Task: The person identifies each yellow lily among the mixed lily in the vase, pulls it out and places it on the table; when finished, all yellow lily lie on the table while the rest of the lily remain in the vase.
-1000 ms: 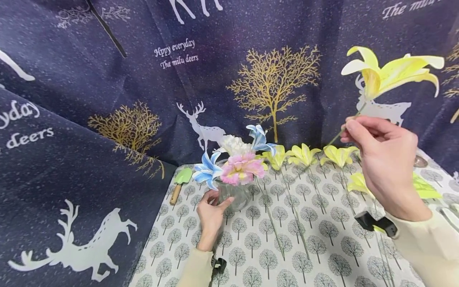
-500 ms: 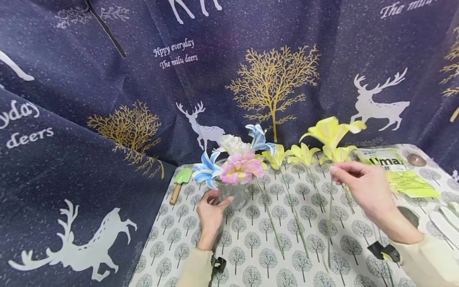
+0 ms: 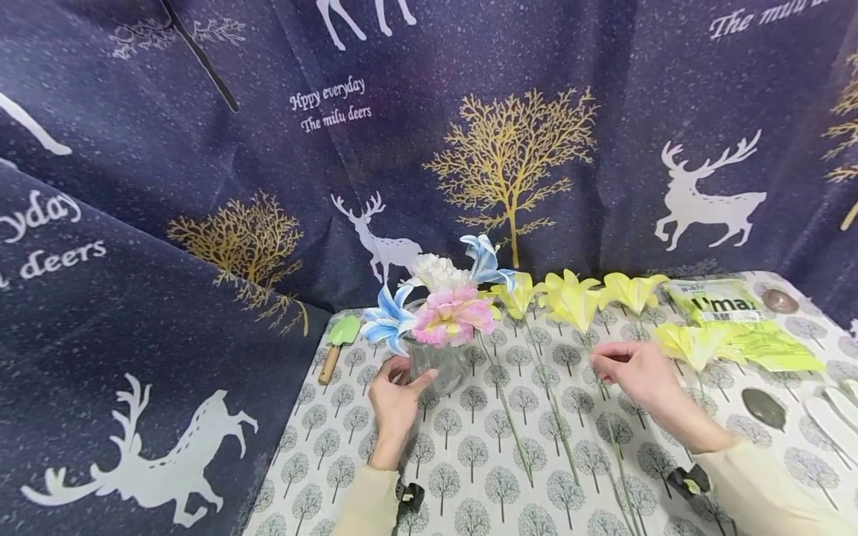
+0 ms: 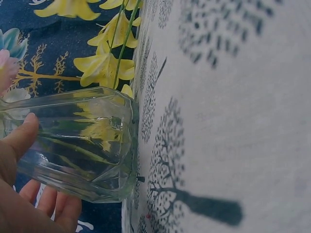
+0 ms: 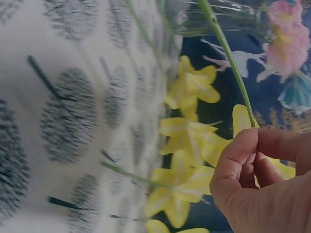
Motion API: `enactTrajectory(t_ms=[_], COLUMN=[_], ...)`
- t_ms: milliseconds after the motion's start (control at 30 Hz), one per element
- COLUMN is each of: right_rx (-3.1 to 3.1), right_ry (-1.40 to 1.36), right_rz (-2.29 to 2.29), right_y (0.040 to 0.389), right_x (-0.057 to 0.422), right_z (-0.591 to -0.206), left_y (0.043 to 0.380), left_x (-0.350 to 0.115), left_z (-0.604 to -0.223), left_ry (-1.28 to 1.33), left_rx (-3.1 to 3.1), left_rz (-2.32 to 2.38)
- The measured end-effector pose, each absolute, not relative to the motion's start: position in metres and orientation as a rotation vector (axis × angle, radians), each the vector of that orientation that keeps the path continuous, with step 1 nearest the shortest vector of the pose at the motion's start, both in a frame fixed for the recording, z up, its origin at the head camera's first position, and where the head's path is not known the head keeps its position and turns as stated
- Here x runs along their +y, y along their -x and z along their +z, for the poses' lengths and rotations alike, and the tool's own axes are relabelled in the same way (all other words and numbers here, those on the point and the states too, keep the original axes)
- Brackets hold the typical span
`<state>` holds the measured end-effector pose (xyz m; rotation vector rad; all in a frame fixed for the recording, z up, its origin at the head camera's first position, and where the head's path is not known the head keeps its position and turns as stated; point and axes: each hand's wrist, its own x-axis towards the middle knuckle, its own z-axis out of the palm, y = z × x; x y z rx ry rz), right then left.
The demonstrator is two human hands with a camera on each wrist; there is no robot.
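With thumb and fingers on its opposite sides, my left hand (image 3: 394, 398) holds a clear glass vase (image 3: 439, 372) that stands on the tablecloth. The vase carries a pink flower (image 3: 452, 316), a white flower (image 3: 437, 272) and two blue lilies (image 3: 389, 318). Farther right, my right hand (image 3: 637, 376) pinches the green stem (image 5: 233, 68) of a yellow lily (image 3: 570, 298) between thumb and forefinger. This bloom hangs over the row of yellow lilies and covers one of them. In the left wrist view, stems (image 4: 73, 150) show through the glass (image 4: 112, 189).
Other yellow lilies (image 3: 630, 290) lie along the back, and one (image 3: 697, 344) lies by my right wrist. A green toy trowel (image 3: 340, 331) lies left. At right are a yellow-green bag (image 3: 777, 346), a dark oval object (image 3: 764, 408) and white items (image 3: 831, 417). Dark patterned cloth (image 3: 402, 149) hangs behind.
My right hand has come down and leftward with the yellow lily, from high at the right to low over the table. My left hand stays on the vase.
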<state>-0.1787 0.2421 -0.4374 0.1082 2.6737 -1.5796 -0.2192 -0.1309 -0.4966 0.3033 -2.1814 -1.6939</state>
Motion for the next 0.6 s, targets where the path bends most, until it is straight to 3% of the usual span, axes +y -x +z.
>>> enactTrajectory(t_ms=[600], right_rx=[2.414], right_ry=[-0.193], right_rz=[-1.692], right_y=[0.180], right_x=[0.239], right_z=[-0.479], left_y=[0.218], left_x=[-0.129], left_z=[-0.494], left_ry=[-0.302], left_rx=[-2.191], left_rz=[-1.699])
